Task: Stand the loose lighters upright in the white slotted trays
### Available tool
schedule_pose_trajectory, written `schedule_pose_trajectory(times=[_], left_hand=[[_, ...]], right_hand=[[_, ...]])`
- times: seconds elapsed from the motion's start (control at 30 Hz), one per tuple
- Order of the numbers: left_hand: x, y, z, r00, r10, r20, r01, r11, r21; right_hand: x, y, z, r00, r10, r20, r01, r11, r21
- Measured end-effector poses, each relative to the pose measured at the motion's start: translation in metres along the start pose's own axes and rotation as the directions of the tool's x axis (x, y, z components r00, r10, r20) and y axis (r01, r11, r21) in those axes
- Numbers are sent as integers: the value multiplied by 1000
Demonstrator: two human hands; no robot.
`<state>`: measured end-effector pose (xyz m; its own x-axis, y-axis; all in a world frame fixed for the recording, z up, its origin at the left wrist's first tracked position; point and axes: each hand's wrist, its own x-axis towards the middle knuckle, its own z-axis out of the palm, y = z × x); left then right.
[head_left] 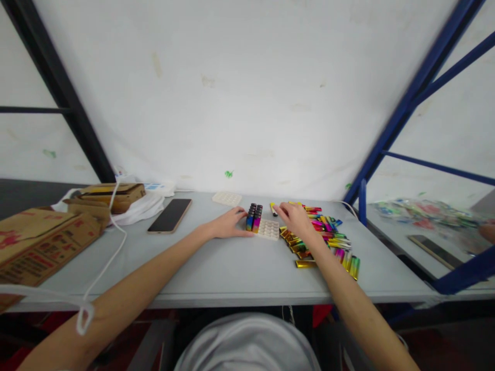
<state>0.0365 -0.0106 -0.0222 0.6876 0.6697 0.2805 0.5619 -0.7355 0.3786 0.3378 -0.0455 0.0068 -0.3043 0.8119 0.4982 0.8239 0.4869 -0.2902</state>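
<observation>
A cream tray with round holes [269, 230] lies mid-table, and shiny tubes with black tops [253, 217], possibly lighters, stand upright in its left part. My left hand [229, 225] rests at the tray's left end, thumb at the near corner and fingers at the far side, bracketing it. My right hand [296, 217] is above the right side of the tray, its fingertips closed on one yellow tube with a dark end [273, 209]. Under and beside my right wrist, a loose pile of metallic tubes [340, 241] in gold, red, green and purple lies on the table.
Another cream tray [227, 198] lies by the wall. To the left are a phone [170, 216], cardboard boxes [58, 232] and a white cable [122, 234]. Beyond the blue frame [398, 118] at right, a neighbouring table holds a phone [435, 251], plastic bags and part of another person's hand.
</observation>
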Motion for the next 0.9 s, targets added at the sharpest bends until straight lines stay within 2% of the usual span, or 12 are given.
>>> schedule_pose_trajectory(times=[0.1,0.17,0.3,0.5,0.6,0.73,0.9], left_hand=[[0,-1,0,1000,8,1,-8,1000,5],[0,-2,0,1000,18,-3,-18,1000,14],[0,-2,0,1000,9,17,-10,999,36],[-1,1,-2,1000,-8,18,7,999,31],[-1,0,-2,1000,-15,14,15,999,32],[0,1,-2,1000,-2,11,2,1000,29],[0,3,-2,999,-17,32,16,1000,27]], right_hand=[[-4,20,1,991,129,34,-118,967,-224],[-8,30,3,967,229,110,-181,925,-334],[-9,38,3,897,330,295,-196,894,-404],[0,30,-1,869,389,305,-235,868,-438],[3,27,0,863,373,342,-205,876,-437],[6,25,2,873,323,366,-166,902,-398],[6,31,6,898,308,315,-192,917,-351]])
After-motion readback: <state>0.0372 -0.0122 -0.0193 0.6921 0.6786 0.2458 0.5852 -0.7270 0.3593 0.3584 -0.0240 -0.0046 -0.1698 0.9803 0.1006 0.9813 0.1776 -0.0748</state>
